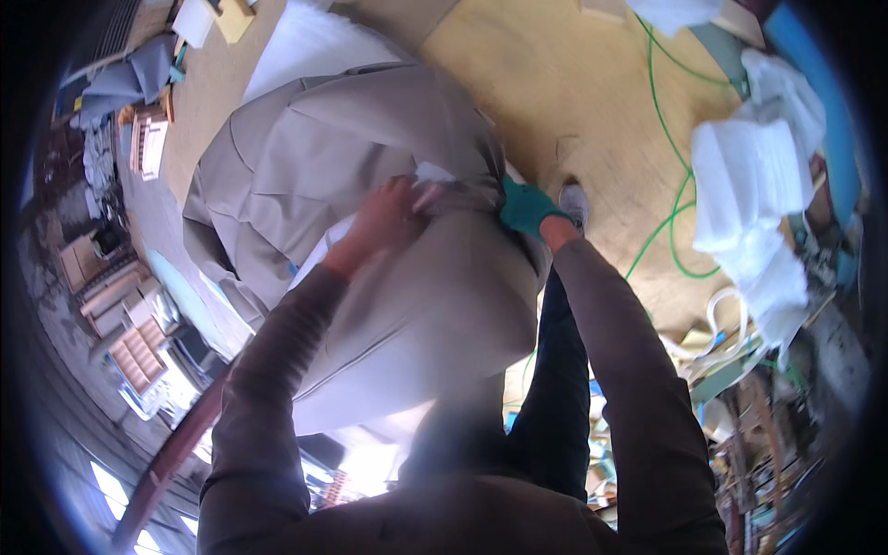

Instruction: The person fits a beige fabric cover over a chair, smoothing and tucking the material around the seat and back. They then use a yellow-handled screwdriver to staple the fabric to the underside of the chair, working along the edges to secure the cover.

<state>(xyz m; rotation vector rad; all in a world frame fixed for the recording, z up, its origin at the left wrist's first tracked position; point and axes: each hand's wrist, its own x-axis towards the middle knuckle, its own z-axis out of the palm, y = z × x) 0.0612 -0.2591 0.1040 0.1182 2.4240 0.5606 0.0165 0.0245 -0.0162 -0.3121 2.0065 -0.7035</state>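
Right at centre sat a big beige upholstered cushion (370, 194), seamed panels showing, bulging from mid-frame up toward the upper left; it hid most of whatever it rested on. White padding (314, 42) stuck out past its top edge, & a smaller white patch (430, 173) showed at the fabric fold between both hands.

Left hand (388, 217), bare, lay on the cover near that fold, fingers curled & pinching the beige fabric. Right hand (527, 208), in a teal glove, pressed against the cushion's right edge, fingers tucked round the fabric; how tight they closed, can't tell. Both forearms in brown sleeves came up from the lower edge.

Just beside the gloved hand, a grey shoe (575, 199) stood on the plywood floor (555, 83). Green cord (668, 120) looped across that floor, upper right down to mid-right. Open floor room lay mostly above & right of the cushion, btw it and a stack of white foam pieces (754, 185) at the right rim. Blue sheet (819, 65) ran behind the stack.

Left side was crowded: wooden slatted frames (139, 356) & boxes along the left rim, grey cloth (129, 79) at upper left, a pale flat box (194, 20) at top. No labels or signs legible anywhere. Lower right was cluttered scrap, too blurred to sort.
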